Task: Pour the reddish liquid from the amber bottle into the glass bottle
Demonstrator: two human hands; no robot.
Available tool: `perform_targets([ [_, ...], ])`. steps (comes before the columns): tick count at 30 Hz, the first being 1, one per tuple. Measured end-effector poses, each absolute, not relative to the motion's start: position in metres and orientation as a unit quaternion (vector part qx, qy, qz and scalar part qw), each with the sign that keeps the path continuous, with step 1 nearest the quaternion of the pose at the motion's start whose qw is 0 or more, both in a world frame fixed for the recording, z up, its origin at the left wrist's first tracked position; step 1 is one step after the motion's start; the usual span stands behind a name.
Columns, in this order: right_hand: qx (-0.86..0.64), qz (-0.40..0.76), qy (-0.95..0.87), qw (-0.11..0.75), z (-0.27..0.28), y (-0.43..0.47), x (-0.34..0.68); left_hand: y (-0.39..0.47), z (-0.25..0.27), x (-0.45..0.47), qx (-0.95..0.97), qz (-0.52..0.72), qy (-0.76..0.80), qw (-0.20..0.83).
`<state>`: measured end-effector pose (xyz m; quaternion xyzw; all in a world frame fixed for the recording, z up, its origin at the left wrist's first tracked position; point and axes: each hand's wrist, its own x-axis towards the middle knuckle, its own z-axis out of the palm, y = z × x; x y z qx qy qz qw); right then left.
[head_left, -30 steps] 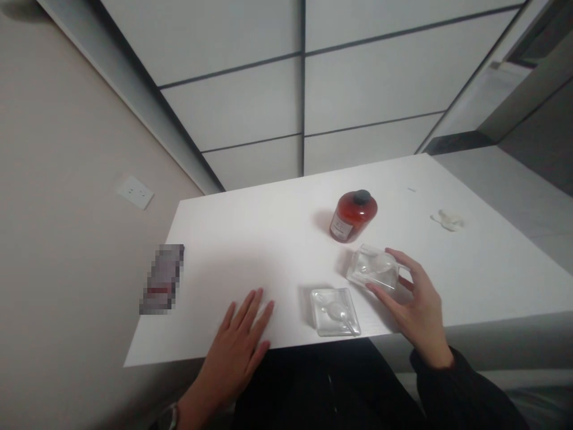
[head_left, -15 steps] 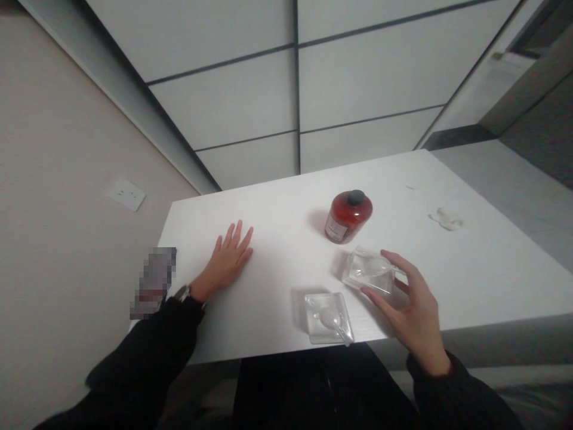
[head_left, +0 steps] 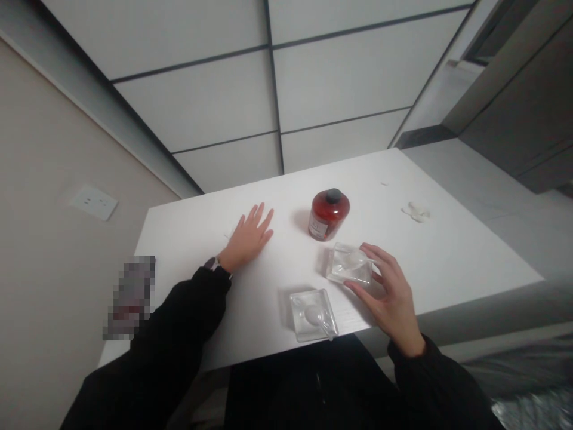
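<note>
My left hand point(head_left: 249, 239) lies palm down on the white table point(head_left: 264, 292), fingers spread, with nothing in it. My right hand point(head_left: 394, 294) grips a clear square dish point(head_left: 340, 269) by its right part, thumb on the near side and fingers on the far side. A clear spoon point(head_left: 356, 257) lies across that dish, its handle pointing at the fingers. Nearer the front edge sits a second clear square dish point(head_left: 302, 325) with a clear spoon point(head_left: 316, 315) on it. Behind the gripped dish stands a red bottle point(head_left: 330, 212) with a black cap and a pale label.
A crumpled whitish scrap point(head_left: 416, 212) lies at the right of the table, with a tiny bit point(head_left: 384, 183) behind it. A blurred-out flat object point(head_left: 132, 292) is at the left edge. White panelled doors point(head_left: 224, 101) rise behind the table.
My left hand has slid right across the table, closer to the red bottle. The right hand stays on its dish. The whole view has shifted a little.
</note>
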<state>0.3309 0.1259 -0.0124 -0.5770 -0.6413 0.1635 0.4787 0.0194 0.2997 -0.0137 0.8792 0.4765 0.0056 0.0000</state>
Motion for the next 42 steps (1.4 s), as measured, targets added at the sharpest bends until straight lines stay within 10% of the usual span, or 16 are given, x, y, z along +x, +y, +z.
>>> perform_targets([
  [13,-0.565,0.15,-0.655,0.478,-0.015,0.126,0.333,0.07,-0.005,-0.033,0.895,0.004,0.44,-0.075],
  [32,-0.572,0.181,-0.64,0.479,-0.016,0.126,0.332,0.338,-0.009,0.074,0.873,0.031,0.487,0.014],
  [42,-0.557,0.233,-0.638,0.477,-0.015,0.126,0.342,0.309,-0.005,0.058,0.884,0.092,0.458,0.015],
])
